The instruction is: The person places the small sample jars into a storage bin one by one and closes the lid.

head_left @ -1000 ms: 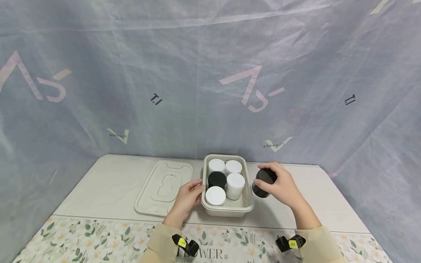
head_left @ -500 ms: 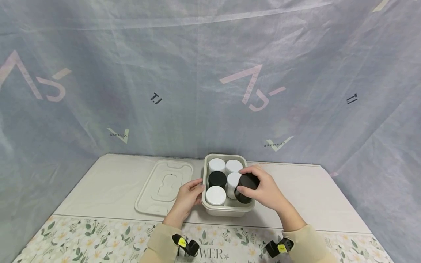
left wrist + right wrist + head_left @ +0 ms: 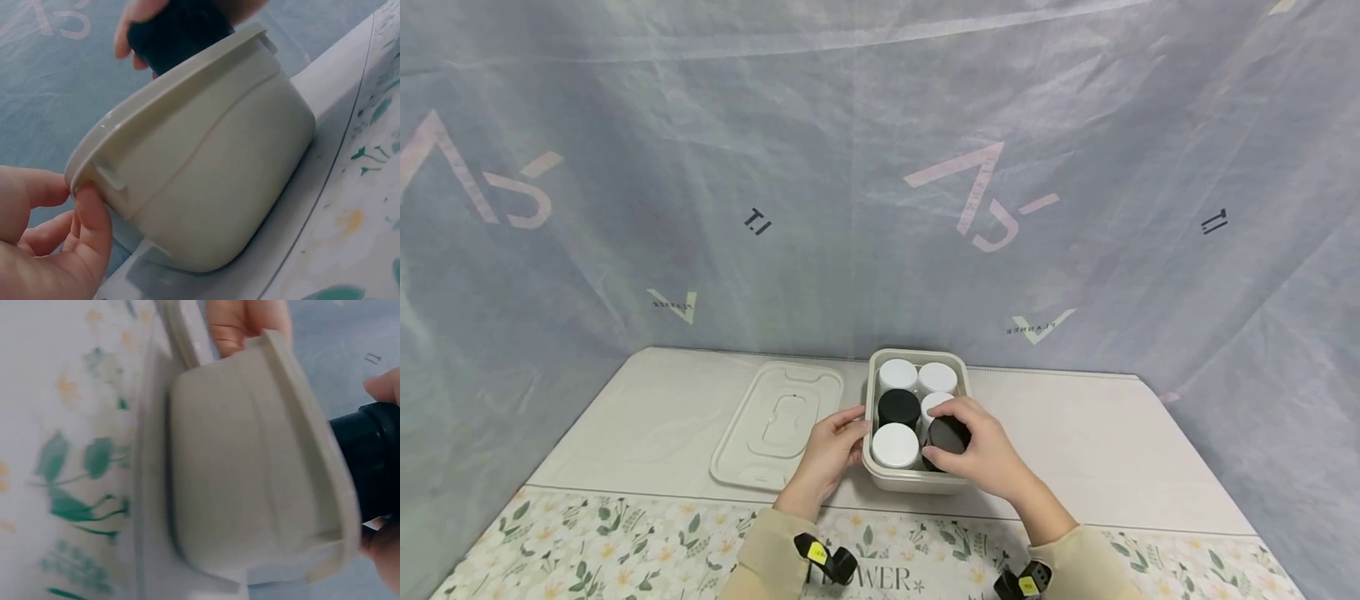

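A cream plastic box (image 3: 917, 483) stands uncovered near the middle of the table. My left hand (image 3: 827, 457) pinches its left rim between thumb and fingers, clearer in the left wrist view, where the same hand (image 3: 59, 231) is close up. Gripped by its sides in my right hand (image 3: 991, 457) is a black lidded jar (image 3: 949, 435), partly lowered into the front right corner of the box; its bottom is hidden by the wall. Inside are another black-lidded jar (image 3: 899, 407) and several white jars, among them a front left one (image 3: 895, 446). My right fingers partly cover one white jar (image 3: 934, 405).
Left of the box lies a flat cream lid (image 3: 775, 425) with a raised centre. A floral mat strip (image 3: 662, 542) runs along the table's front. Behind and at both sides hangs a grey-blue printed curtain (image 3: 820, 167).
My right hand has carried the black jar leftward from beside the box, over its right rim and down into the front right corner. My left hand stays on the left rim.
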The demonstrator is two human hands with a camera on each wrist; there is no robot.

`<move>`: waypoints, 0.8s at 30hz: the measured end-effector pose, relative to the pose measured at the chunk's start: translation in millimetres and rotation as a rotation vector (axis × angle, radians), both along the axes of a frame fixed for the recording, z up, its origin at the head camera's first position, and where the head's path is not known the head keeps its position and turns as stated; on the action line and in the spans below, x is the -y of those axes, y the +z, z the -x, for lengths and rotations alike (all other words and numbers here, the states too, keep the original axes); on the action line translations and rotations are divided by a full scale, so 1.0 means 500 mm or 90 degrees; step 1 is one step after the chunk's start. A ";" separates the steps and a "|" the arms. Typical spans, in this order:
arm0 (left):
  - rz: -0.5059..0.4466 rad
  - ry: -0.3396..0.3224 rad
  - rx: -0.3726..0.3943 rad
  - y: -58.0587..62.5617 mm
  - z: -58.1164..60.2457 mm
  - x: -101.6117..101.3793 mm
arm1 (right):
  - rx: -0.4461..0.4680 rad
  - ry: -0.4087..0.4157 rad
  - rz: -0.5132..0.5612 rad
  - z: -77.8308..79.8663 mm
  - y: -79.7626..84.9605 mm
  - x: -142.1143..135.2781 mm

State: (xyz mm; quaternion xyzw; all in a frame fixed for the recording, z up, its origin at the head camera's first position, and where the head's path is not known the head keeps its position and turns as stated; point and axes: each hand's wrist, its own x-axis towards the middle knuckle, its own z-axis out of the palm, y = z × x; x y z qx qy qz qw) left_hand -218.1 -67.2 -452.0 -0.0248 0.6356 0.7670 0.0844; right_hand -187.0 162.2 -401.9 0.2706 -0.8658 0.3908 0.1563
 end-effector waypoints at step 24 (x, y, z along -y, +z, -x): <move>-0.024 0.018 0.022 -0.003 0.014 -0.011 | -0.128 -0.047 -0.119 0.010 -0.052 0.006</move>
